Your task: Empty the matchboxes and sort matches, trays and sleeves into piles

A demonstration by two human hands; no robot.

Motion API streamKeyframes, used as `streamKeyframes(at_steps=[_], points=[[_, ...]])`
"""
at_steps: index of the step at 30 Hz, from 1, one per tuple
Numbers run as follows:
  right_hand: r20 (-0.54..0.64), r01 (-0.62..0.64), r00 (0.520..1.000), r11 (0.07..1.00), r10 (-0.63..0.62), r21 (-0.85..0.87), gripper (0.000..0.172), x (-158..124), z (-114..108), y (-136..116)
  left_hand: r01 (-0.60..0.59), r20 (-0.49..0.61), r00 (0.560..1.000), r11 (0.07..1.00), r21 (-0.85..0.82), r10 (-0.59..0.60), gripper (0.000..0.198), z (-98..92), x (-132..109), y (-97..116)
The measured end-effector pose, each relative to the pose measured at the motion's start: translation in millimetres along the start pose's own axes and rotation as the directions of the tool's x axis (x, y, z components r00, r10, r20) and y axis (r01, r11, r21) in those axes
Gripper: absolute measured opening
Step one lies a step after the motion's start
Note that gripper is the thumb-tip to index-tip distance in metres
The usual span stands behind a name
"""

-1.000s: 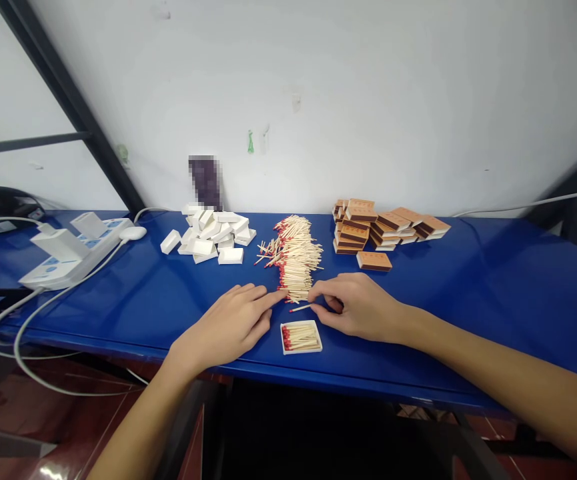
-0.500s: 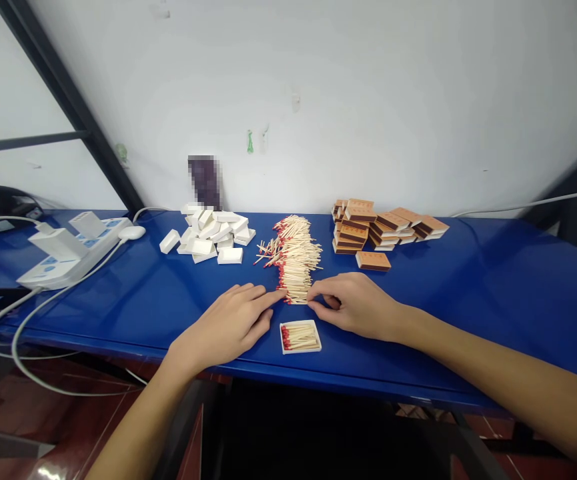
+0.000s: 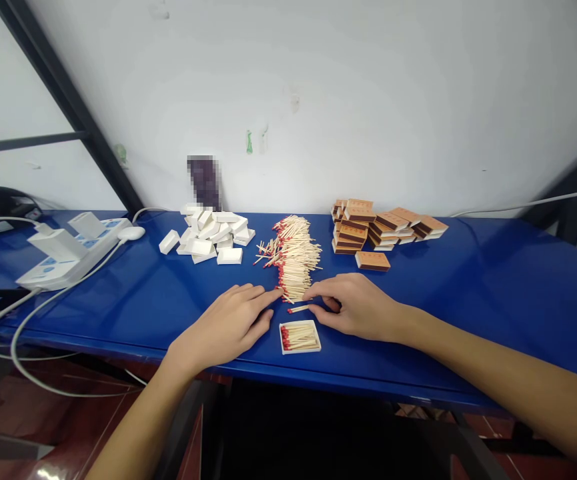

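Note:
A long pile of red-tipped matches (image 3: 295, 257) lies in the middle of the blue table. My left hand (image 3: 228, 323) is open, its index fingertip at the red heads on the pile's near left edge. Across from it, my right hand (image 3: 353, 303) has thumb and index finger apart. Its index fingertip touches the stick ends of the pile, while the thumb tip meets the end of a match or two (image 3: 298, 309) lying apart in front. Nearer me sits a white matchbox tray (image 3: 319, 325) with matches inside, heads to the left.
White empty-looking matchbox trays (image 3: 213, 230) are heaped at the back left. Brown closed matchboxes (image 3: 358, 230) are stacked at the back right, one lying in front. A power strip (image 3: 75, 257) with white cables stands far left. Behind rises a white wall (image 3: 368, 100).
A match or two has come away from the pile's near edge towards me, beside my right thumb. My right index finger has parted from the thumb and shifted slightly left. My left hand stays nearly still.

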State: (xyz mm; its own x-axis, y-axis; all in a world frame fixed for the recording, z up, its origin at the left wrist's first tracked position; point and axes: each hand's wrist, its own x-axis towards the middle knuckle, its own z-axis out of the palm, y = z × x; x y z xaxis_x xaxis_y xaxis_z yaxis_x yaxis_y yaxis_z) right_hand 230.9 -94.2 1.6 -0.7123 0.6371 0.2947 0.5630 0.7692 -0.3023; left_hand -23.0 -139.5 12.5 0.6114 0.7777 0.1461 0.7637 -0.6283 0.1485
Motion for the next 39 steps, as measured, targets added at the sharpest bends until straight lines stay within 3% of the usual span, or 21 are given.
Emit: streamKeyframes(at_steps=[39], points=[[0.025, -0.036, 0.999, 0.997, 0.034, 0.073, 0.020, 1.9, 1.4, -0.9, 0.007, 0.017, 1.000, 0.999, -0.048, -0.006, 0.040, -1.6, 0.3, 0.7]])
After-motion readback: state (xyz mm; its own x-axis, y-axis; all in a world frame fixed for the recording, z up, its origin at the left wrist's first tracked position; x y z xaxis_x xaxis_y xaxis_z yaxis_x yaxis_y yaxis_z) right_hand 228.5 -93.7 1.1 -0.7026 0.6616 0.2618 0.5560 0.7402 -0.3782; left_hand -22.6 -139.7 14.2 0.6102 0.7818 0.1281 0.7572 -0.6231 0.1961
